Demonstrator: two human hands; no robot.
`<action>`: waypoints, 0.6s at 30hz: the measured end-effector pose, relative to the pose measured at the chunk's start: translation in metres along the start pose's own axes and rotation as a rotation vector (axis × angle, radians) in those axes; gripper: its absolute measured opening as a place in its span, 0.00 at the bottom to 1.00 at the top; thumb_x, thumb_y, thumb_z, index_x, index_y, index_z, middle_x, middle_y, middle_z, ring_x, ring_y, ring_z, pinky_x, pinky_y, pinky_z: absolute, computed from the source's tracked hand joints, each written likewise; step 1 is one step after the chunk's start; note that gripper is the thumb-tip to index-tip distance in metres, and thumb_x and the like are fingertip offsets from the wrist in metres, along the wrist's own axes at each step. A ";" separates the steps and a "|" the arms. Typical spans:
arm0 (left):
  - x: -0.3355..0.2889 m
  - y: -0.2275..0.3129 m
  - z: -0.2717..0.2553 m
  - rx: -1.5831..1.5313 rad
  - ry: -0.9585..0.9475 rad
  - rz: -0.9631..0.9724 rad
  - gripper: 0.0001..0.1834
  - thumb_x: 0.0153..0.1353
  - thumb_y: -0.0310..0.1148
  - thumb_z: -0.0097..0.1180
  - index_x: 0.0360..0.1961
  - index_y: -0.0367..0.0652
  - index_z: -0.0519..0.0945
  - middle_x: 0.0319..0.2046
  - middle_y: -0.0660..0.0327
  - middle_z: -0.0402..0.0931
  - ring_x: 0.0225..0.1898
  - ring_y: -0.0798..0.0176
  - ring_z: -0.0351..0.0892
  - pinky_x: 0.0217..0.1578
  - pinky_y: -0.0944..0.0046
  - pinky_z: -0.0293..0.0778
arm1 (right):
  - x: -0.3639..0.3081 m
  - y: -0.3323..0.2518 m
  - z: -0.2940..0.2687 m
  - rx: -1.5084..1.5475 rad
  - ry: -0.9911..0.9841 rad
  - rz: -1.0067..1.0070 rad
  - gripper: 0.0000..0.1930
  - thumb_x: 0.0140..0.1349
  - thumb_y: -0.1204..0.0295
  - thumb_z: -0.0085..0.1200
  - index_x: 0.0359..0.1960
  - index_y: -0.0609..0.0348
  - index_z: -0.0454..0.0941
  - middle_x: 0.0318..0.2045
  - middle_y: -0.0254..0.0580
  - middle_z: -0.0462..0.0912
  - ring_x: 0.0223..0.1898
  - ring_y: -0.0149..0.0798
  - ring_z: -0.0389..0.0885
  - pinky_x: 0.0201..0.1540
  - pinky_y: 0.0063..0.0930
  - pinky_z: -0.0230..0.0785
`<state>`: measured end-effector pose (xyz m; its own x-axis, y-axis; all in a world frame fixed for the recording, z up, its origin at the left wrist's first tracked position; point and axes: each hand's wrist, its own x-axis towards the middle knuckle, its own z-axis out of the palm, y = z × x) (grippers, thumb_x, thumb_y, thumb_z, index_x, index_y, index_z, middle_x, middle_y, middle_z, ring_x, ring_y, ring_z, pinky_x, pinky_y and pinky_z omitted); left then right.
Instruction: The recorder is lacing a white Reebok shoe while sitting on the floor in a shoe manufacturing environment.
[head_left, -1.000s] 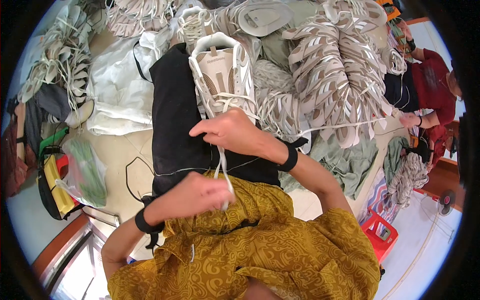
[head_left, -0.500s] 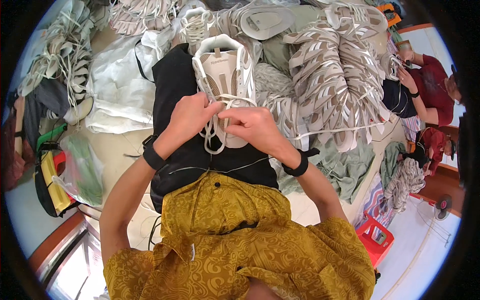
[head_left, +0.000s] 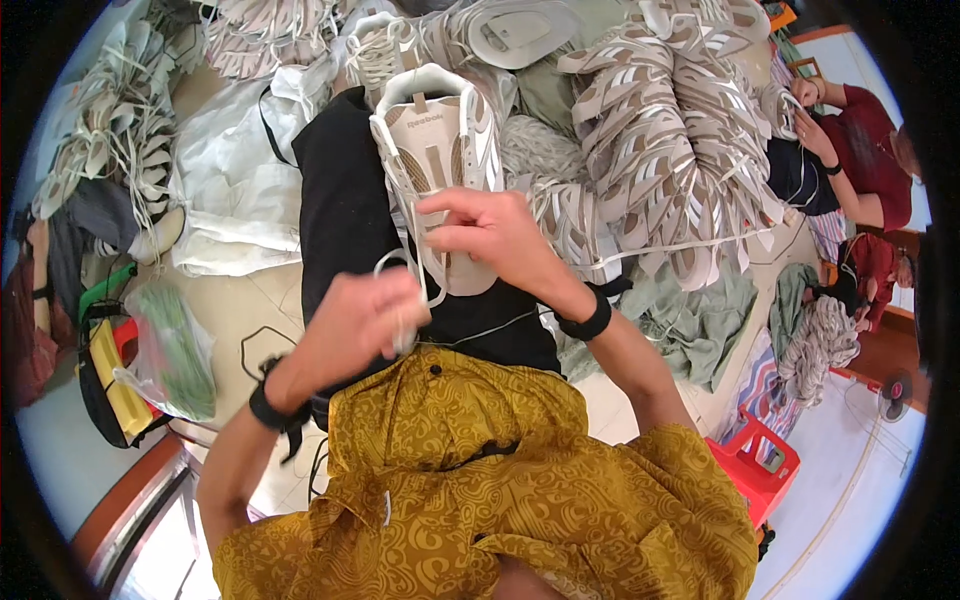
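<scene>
A beige and white sneaker upper (head_left: 430, 140) lies on the black cloth over my lap, its heel opening pointing away from me. My right hand (head_left: 490, 232) is over its lacing area, thumb and forefinger curved and apart, with nothing visible between them; the hand covers part of the eyelets. A pale shoelace (head_left: 421, 262) hangs in a loop from the upper's left side. Close to my waist, my left hand (head_left: 365, 318) is blurred by motion, its fingers closed on a stretch of the lace.
Stacked sneaker uppers (head_left: 665, 150) lie at the right, with another bundle (head_left: 110, 130) at the far left. A white sack (head_left: 235, 170) is on the floor. A plastic bag (head_left: 170, 345) sits at the left, a red stool (head_left: 760, 465) at the right. Two people work at the far right.
My left hand has left the lacing area and moved down toward my waist with the lace. My right hand has shifted slightly up and left, remaining over the upper.
</scene>
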<state>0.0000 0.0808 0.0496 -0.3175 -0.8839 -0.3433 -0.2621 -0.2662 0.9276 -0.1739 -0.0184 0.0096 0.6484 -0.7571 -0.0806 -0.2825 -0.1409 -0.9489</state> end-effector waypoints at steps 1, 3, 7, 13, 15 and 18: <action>-0.011 0.009 0.007 0.056 -0.037 0.079 0.09 0.57 0.32 0.47 0.23 0.39 0.72 0.14 0.62 0.68 0.13 0.70 0.70 0.17 0.71 0.67 | 0.002 -0.003 0.005 -0.057 -0.006 -0.060 0.14 0.47 0.72 0.58 0.38 0.58 0.77 0.17 0.36 0.76 0.18 0.24 0.71 0.22 0.19 0.63; -0.026 0.016 0.020 0.186 -0.096 0.354 0.07 0.56 0.31 0.51 0.24 0.41 0.71 0.14 0.58 0.66 0.15 0.58 0.70 0.17 0.64 0.66 | 0.006 -0.011 0.017 -0.175 -0.043 -0.134 0.13 0.47 0.71 0.59 0.37 0.57 0.78 0.17 0.37 0.76 0.17 0.27 0.72 0.22 0.21 0.64; -0.036 0.021 0.038 0.224 -0.131 0.546 0.08 0.54 0.32 0.53 0.24 0.40 0.71 0.14 0.57 0.66 0.16 0.56 0.69 0.18 0.62 0.65 | 0.003 -0.009 0.032 -0.362 -0.070 -0.274 0.12 0.44 0.72 0.58 0.34 0.54 0.79 0.21 0.40 0.79 0.20 0.37 0.77 0.25 0.25 0.69; -0.037 -0.004 -0.001 -0.301 0.032 -0.119 0.11 0.60 0.36 0.44 0.29 0.38 0.73 0.16 0.64 0.70 0.16 0.72 0.71 0.18 0.73 0.67 | -0.020 -0.002 0.031 -0.378 -0.024 -0.491 0.10 0.41 0.78 0.58 0.28 0.54 0.80 0.21 0.39 0.80 0.21 0.37 0.79 0.23 0.25 0.71; -0.026 -0.023 -0.016 -0.410 0.196 -0.174 0.17 0.61 0.42 0.42 0.34 0.36 0.72 0.17 0.63 0.71 0.16 0.72 0.71 0.16 0.75 0.66 | -0.027 -0.004 0.032 -0.377 -0.034 -0.518 0.09 0.40 0.78 0.58 0.27 0.53 0.80 0.20 0.38 0.80 0.20 0.37 0.78 0.22 0.25 0.70; 0.001 -0.024 -0.011 -0.441 0.210 -0.350 0.18 0.61 0.43 0.42 0.36 0.37 0.72 0.17 0.63 0.71 0.14 0.71 0.70 0.16 0.76 0.64 | -0.026 -0.002 0.034 -0.322 0.008 -0.572 0.08 0.40 0.78 0.59 0.24 0.51 0.80 0.17 0.35 0.78 0.18 0.35 0.77 0.19 0.25 0.68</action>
<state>0.0155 0.0819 0.0287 -0.0817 -0.7599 -0.6449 0.0983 -0.6500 0.7535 -0.1662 0.0237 0.0032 0.7540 -0.5104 0.4135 -0.0930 -0.7061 -0.7020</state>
